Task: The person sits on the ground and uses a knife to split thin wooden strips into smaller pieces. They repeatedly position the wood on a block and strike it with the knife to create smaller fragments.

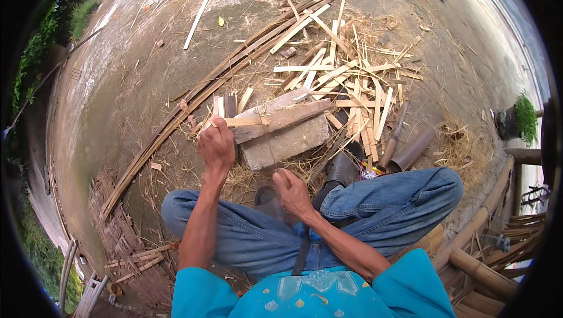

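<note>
My left hand (pixel 216 145) is closed round a pale bamboo strip (pixel 247 121), keeping it flat across a weathered wooden board (pixel 299 114). That board rests on a rough grey block (pixel 287 145) between my feet. Low in front of the block, my right hand (pixel 293 193) is closed on a thin dark blade (pixel 270 149), seen nearly edge-on. The blade runs up from my fingers across the strip near its right end. Its handle is hidden in my grip, so I cannot tell its exact kind.
A loose pile of cut bamboo strips (pixel 366 104) lies right of the block. Long split bamboo lengths (pixel 193 98) curve along the left side. A bamboo tube (pixel 413 148) lies beyond my right knee. Straw (pixel 460 148) and a bamboo rail (pixel 478 206) are at the right.
</note>
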{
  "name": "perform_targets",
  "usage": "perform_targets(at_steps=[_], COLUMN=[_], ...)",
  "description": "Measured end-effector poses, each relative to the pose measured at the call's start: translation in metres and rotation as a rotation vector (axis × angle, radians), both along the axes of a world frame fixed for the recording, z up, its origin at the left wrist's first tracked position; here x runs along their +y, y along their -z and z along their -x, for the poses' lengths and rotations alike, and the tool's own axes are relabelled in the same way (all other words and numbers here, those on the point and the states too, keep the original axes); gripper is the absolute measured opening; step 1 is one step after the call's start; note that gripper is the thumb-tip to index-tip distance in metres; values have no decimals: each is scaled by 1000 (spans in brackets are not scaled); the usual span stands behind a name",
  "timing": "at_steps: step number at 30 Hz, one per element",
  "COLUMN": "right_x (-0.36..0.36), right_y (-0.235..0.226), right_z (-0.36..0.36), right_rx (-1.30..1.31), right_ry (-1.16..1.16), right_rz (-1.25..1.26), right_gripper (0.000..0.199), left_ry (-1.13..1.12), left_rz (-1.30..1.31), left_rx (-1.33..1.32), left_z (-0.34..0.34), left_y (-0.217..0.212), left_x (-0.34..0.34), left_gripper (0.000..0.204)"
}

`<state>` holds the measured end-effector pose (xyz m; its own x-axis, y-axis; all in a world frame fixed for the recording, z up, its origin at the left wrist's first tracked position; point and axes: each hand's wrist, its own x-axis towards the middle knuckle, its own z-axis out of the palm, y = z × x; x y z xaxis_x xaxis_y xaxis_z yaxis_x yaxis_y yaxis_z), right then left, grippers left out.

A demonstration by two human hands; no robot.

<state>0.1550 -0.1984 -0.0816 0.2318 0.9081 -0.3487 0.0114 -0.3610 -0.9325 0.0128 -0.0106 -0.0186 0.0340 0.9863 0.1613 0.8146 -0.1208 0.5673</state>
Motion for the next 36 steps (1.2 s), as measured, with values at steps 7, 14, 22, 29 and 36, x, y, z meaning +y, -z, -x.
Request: perform_targets(at_steps=[7, 14, 22, 29, 36], right_x=[5, -3, 10, 17, 11], right_y=[-13, 18, -9, -30, -3], right_z=[-3, -2, -5, 4, 14], right_rx=[11, -41, 177, 9, -200], right_ry=[14, 19, 0, 29, 184], right_rz=[46, 150, 204, -95, -352], right_gripper=[38, 37, 38, 38, 40], left_ry=[56, 52, 182, 283, 252], left_rz=[54, 3, -75, 71, 100], left_rx=[31, 29, -33, -227, -259], left_z=[5, -3, 4, -8, -7], left_y=[-6, -15, -13, -28, -17], left_x=[5, -3, 15, 3, 7], left_gripper=[79, 69, 44, 39, 38])
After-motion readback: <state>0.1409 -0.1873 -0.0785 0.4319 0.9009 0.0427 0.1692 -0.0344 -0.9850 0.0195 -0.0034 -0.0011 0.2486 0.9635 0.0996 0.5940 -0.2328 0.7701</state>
